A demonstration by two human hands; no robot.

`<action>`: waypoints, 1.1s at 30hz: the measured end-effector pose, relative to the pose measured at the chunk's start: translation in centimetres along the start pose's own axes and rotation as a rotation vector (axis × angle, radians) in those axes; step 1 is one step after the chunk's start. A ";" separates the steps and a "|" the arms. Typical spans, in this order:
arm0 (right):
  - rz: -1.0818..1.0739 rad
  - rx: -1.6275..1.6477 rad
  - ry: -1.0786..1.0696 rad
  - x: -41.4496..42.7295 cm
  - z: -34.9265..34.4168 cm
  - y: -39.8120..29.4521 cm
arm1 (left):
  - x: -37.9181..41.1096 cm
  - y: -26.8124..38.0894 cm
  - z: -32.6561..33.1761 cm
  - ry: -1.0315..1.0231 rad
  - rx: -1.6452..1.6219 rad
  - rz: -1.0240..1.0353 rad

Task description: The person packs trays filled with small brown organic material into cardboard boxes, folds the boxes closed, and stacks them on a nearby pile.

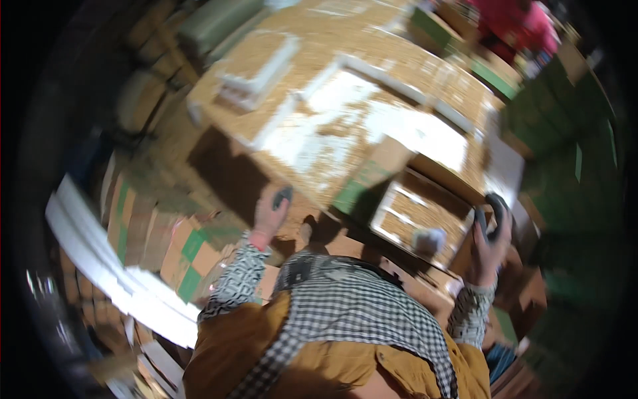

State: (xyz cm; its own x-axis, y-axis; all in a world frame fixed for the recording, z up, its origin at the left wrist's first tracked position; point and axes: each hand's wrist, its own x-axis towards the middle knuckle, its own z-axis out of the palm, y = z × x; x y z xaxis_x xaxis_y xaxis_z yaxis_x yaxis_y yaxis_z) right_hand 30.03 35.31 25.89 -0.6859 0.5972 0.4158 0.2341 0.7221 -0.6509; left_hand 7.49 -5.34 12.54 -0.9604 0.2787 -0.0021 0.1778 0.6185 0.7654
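An open cardboard box (374, 174) with green panels stands at the table's near edge, its inside showing light brown loose material, white strips and a blurred pale item (428, 243). My right hand (491, 244), with dark coverings on the fingertips, is at the box's right side; whether it touches the box is unclear. Left of the box, my left hand (272, 212) hangs past the table edge with a dark covering on a fingertip and nothing seen in it. The large table (319, 30) bears brown loose material and white frame-like pieces (389, 82).
At the far right of the table, a person in pink (518, 25) is near green-marked boxes (493, 77). Flattened cartons (187, 254) and long white sheets (124, 284) lie to the left. More boxes (538, 109) are stacked at right. Motion blurs the view.
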 end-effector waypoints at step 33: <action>-1.084 0.807 -0.612 24.8 73.5 -83.4 | 32.8 -60.5 -48.6 -0.161 -0.256 -0.721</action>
State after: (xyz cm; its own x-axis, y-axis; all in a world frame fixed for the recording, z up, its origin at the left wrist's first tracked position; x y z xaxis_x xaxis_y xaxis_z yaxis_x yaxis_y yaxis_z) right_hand -57.21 -35.74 43.81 -0.4968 -0.4768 0.7251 -0.8648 0.2024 -0.4595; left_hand -45.19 -69.31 -2.56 -0.7735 -0.0126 -0.6336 -0.5524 0.5035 0.6643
